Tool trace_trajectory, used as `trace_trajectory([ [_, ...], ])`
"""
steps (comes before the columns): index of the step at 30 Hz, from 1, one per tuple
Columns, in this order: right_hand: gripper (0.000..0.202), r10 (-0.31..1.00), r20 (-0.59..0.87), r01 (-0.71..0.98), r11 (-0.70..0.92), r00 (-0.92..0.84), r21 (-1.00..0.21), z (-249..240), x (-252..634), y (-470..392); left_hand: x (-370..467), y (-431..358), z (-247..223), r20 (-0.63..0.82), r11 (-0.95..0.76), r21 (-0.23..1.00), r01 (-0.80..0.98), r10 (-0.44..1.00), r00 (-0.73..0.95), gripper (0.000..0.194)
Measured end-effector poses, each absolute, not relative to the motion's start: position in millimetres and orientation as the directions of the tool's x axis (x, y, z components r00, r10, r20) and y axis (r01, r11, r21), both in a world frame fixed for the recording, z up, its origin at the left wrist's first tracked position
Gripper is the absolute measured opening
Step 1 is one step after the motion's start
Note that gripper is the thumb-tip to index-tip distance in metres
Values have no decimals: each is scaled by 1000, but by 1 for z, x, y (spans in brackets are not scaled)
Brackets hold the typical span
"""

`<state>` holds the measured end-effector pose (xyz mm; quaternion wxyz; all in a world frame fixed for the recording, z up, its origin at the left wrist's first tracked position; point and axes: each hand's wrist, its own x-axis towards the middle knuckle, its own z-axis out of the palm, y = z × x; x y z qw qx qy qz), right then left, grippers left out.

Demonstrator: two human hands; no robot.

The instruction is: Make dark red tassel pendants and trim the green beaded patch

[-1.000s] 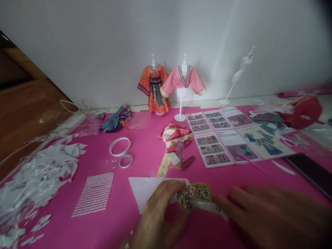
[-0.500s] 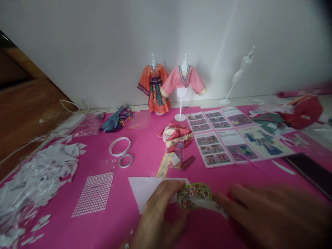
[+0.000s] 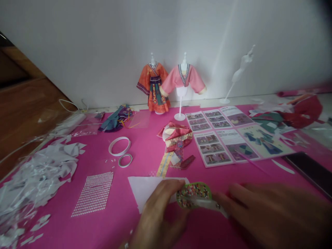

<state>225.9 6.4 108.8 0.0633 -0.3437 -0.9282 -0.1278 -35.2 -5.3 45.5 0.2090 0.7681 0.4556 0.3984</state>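
Observation:
Near the front edge, my left hand pinches a small rounded piece of patterned fabric with a bright green rim and multicoloured specks. My right hand, blurred, is closed around scissors whose handles are hidden by my fingers. Their blades point left and lie across the fabric piece; the pivot screw shows by my fingertips. Under and beside my left hand is a white sheet of paper. Beyond it lie a yellow patterned strip and a bundle of red and cream fabric.
At the back stand a doll form in an orange robe, another in a pink top and a bare form. An instruction sheet and a phone lie right. Tape rolls, a gem sheet and scraps lie left.
Almost nothing differs. The whole view has shifted very slightly; both hands keep their hold on the fabric piece and the scissors.

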Motion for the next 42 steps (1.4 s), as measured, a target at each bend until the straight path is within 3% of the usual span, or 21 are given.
trace_trajectory([
  [3, 29, 554, 253, 603, 771, -793, 204, 107, 224, 5, -36, -6, 46, 415, -490, 675, 552, 870, 265, 51],
  [10, 34, 653, 223, 687, 712, -724, 144, 109, 226, -1, -36, -6, 45, 411, -486, 675, 555, 873, 264, 53],
  [18, 31, 583, 198, 615, 760, -788, 210, 105, 237, 8, -37, -6, 46, 416, -496, 665, 558, 867, 275, 52],
  [25, 30, 631, 211, 665, 718, -747, 206, 105, 229, 0, -37, -5, 46, 415, -492, 674, 552, 869, 268, 53],
  [29, 30, 556, 211, 592, 778, -804, 209, 105, 230, 3, -38, -6, 46, 409, -487, 672, 558, 872, 268, 52],
  [32, 29, 569, 228, 609, 769, -791, 194, 104, 233, 7, -37, -7, 45, 411, -485, 671, 560, 873, 263, 51],
  [39, 35, 507, 242, 561, 766, -827, 314, 91, 244, 4, -36, -6, 46, 411, -483, 670, 563, 874, 260, 51],
  [42, 35, 499, 249, 556, 775, -830, 300, 93, 241, 3, -36, -6, 45, 411, -486, 676, 554, 872, 265, 52],
])
